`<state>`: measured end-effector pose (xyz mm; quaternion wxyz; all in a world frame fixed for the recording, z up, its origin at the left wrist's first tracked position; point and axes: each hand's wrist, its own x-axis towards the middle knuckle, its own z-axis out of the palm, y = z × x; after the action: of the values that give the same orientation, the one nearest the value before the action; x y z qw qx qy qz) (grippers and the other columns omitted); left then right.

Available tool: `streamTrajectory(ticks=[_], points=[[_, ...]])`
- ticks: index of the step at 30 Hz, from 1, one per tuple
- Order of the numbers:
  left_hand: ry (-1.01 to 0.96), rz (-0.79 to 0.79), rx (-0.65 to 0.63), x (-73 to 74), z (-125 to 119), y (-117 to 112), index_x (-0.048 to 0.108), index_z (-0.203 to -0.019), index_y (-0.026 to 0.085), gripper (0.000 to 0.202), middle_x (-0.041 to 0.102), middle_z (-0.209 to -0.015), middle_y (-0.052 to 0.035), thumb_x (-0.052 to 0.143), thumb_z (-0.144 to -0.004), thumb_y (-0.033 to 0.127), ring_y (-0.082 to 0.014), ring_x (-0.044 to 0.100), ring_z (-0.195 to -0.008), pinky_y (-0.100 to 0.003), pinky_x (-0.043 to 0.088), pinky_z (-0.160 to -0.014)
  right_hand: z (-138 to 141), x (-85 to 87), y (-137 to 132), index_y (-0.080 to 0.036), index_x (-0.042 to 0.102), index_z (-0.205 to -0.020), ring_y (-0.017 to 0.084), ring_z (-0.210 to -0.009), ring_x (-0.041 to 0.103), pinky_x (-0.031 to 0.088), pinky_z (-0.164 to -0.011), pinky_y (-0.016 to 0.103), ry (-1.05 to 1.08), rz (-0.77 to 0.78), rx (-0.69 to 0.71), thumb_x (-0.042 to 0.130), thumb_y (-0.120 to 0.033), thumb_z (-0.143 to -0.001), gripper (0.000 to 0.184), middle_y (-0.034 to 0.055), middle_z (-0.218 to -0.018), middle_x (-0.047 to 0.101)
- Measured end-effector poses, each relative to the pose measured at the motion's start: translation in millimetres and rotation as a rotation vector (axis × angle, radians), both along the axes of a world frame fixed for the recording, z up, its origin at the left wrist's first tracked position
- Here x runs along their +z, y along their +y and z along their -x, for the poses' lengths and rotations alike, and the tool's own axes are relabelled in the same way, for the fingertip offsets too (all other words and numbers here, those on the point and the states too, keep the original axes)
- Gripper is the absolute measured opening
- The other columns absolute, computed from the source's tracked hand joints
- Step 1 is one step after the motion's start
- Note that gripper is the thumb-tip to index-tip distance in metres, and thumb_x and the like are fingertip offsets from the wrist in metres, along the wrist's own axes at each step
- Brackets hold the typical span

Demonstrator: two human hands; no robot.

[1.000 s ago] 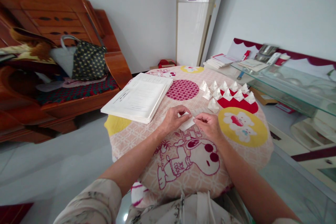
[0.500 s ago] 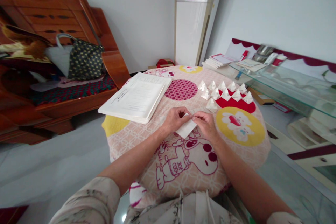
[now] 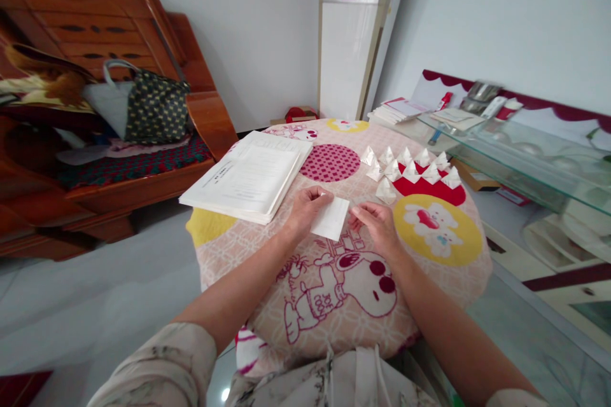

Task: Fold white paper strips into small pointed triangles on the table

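My left hand [image 3: 305,210] pinches a small white folded paper [image 3: 330,218] by its upper left corner, holding it just above the table. My right hand [image 3: 377,226] hovers right beside the paper's right edge, fingers curled and pinched together, with nothing visible in them. Both hands are over a round table covered by a pink cartoon-print cloth [image 3: 334,292]. Several small folded white paper pieces [image 3: 410,168] stand in rows at the table's far right. A thick stack of white sheets [image 3: 248,178] lies at the far left of the table.
A wooden bench [image 3: 95,108] with a dotted bag [image 3: 153,108] stands to the left. A white standing unit [image 3: 348,32] is behind the table. A glass shelf [image 3: 525,146] with papers and metal items runs along the right.
The paper was held by both hands; now my right hand has let go and my left hand has lifted and opened it out flat.
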<state>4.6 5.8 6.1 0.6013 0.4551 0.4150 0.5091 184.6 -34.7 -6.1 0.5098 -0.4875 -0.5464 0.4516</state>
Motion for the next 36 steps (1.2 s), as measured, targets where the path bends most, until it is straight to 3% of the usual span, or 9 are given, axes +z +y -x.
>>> streamTrajectory(ticks=[4,7,10,13,20,24,31,36], points=[[0.005,-0.024,-0.050,0.7,-3.6,-3.5,0.057,-0.068,0.017,0.030,0.059,-0.057,0.0035,0.077,-0.065,0.039,-0.0092,0.050,-0.045,-0.021,0.036,-0.043,3.4,-2.9,0.8,-0.019,0.067,-0.070,0.015,-0.060,0.055,0.044,-0.058,0.027,-0.023,-0.025,0.064,0.069,-0.043,-0.078,0.026,0.0000,-0.065,0.062],[0.069,-0.088,-0.096,1.5,-1.6,-3.8,0.057,-0.063,0.015,0.027,0.055,-0.055,0.0035,0.075,-0.066,0.036,-0.0074,0.048,-0.048,-0.021,0.036,-0.047,2.0,-4.0,2.5,-0.019,0.063,-0.065,0.013,-0.057,0.049,0.040,-0.054,0.026,0.017,-0.016,-0.016,0.067,-0.040,-0.077,0.025,-0.0018,-0.060,0.056],[0.162,-0.104,-0.233,1.2,2.2,-2.8,0.060,-0.062,0.014,0.022,0.054,-0.056,0.0025,0.072,-0.065,0.033,-0.0079,0.048,-0.051,-0.022,0.038,-0.051,-0.5,-3.4,3.5,-0.019,0.059,-0.060,0.011,-0.050,0.040,0.031,-0.047,0.025,0.096,0.020,-0.094,0.068,-0.037,-0.072,0.023,-0.0039,-0.054,0.048],[0.231,-0.118,-0.324,-0.2,2.6,-3.0,0.065,-0.067,0.012,0.022,0.057,-0.060,0.0015,0.070,-0.066,0.033,-0.0087,0.049,-0.055,-0.022,0.036,-0.053,-1.0,-2.5,2.3,-0.019,0.059,-0.059,0.010,-0.047,0.038,0.027,-0.044,0.025,0.119,0.079,-0.053,0.069,-0.036,-0.069,0.022,-0.0042,-0.052,0.047],[0.305,-0.149,-0.291,-5.3,-2.7,-3.6,0.064,-0.067,0.013,0.022,0.053,-0.058,0.0036,0.072,-0.067,0.034,-0.0072,0.043,-0.052,-0.022,0.031,-0.051,0.8,-7.3,0.7,-0.019,0.060,-0.058,0.010,-0.047,0.041,0.026,-0.044,0.024,-0.050,0.104,0.100,0.064,-0.032,-0.073,0.021,-0.0043,-0.051,0.048],[0.255,-0.099,-0.235,-8.9,3.9,2.6,0.064,-0.068,0.013,0.025,0.055,-0.057,0.0034,0.073,-0.067,0.036,-0.0073,0.044,-0.050,-0.022,0.031,-0.050,-2.4,-8.3,3.1,-0.018,0.061,-0.055,0.010,-0.046,0.042,0.028,-0.044,0.024,-0.038,0.059,0.047,0.063,-0.028,-0.070,0.017,-0.0044,-0.048,0.050],[0.194,-0.090,-0.041,-12.6,19.4,17.3,0.063,-0.065,0.014,0.026,0.056,-0.057,0.0030,0.076,-0.065,0.036,-0.0067,0.043,-0.050,-0.022,0.030,-0.050,-6.8,2.6,1.1,-0.019,0.062,-0.052,0.011,-0.038,0.048,0.032,-0.037,0.023,0.089,0.137,-0.091,0.061,-0.027,-0.063,0.014,-0.0001,-0.045,0.058],[0.173,-0.056,-0.072,-13.7,14.5,13.8,0.064,-0.066,0.014,0.025,0.057,-0.057,0.0022,0.076,-0.066,0.036,-0.0075,0.045,-0.050,-0.022,0.031,-0.050,-5.7,1.0,3.2,-0.019,0.067,-0.059,0.013,-0.046,0.053,0.037,-0.041,0.023,0.130,0.085,-0.155,0.069,-0.033,-0.067,0.016,0.0006,-0.054,0.063]])
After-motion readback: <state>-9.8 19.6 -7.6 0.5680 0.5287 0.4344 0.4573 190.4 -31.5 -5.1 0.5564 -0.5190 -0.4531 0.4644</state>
